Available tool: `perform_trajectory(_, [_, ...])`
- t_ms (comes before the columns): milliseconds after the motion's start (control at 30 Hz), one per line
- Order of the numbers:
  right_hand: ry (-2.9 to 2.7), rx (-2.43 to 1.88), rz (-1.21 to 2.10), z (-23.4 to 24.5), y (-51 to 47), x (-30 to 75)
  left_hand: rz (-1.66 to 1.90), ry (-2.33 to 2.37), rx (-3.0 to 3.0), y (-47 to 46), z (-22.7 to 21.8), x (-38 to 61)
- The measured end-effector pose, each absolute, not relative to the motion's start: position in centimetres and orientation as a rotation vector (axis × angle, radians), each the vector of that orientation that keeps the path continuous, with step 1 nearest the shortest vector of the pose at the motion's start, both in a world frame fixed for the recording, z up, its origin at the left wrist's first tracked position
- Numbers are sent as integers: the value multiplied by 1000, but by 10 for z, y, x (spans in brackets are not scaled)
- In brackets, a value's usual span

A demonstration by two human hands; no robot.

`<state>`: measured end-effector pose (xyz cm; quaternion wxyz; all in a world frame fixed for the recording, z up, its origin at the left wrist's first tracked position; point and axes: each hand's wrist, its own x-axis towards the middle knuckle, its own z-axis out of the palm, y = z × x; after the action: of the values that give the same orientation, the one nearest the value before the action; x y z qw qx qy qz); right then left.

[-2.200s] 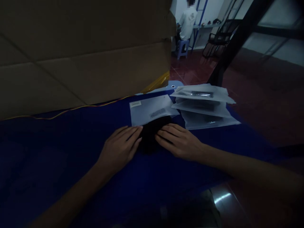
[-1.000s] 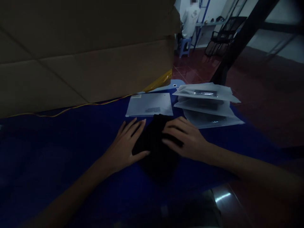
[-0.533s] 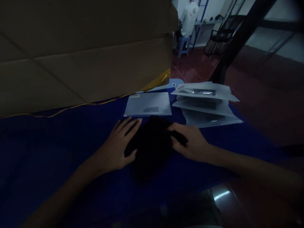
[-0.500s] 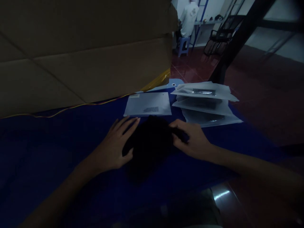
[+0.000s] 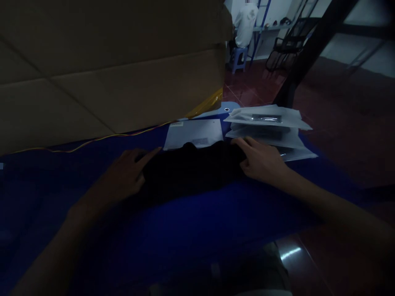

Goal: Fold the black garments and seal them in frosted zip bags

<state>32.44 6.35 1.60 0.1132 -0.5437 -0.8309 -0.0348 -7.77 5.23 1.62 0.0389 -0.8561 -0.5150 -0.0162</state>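
A black cloth (image 5: 191, 172), probably a folded garment, lies stretched sideways on the blue table top (image 5: 197, 222). My left hand (image 5: 125, 170) holds its left end, with the fingers over the top. My right hand (image 5: 262, 160) grips its right end, close to a stack of translucent plastic bags (image 5: 265, 131) with dark items inside. The cloth's far edge overlaps a white paper packet (image 5: 194, 135) with a small label.
A large cardboard sheet (image 5: 92, 70) rises along the table's far left, with a thin yellow-orange wire (image 5: 92, 142) at its foot. Beyond the table are a red tiled floor (image 5: 249, 86), a dark post (image 5: 311, 53), a black chair (image 5: 285, 49) and a seated person (image 5: 245, 28).
My hands have moved apart, and the black cloth has spread from a compact bundle into a long, wide strip. It now overlaps the near edge of the white packet.
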Motion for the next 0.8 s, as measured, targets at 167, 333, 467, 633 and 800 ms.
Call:
perform_trajectory(167, [-2403, -1034, -224, 12, 63, 324, -165, -1698, -2486, 52, 14, -64])
perform_trajectory(333, [-2370, -632, 22, 14, 53, 318, -432, -1726, -2457, 52, 21, -57])
perform_trajectory(467, [-2493, -874, 221, 11, 48, 310, -748, -1705, -2395, 49, 31, -50])
perform_trajectory(633, [-2416, -1129, 391, 10, 45, 298, -961, -1632, -2424, 38, 41, -38])
perform_trajectory(800, [-2395, -1216, 427, 4, 45, 292, -1093, -1227, -3188, 24, 50, -30])
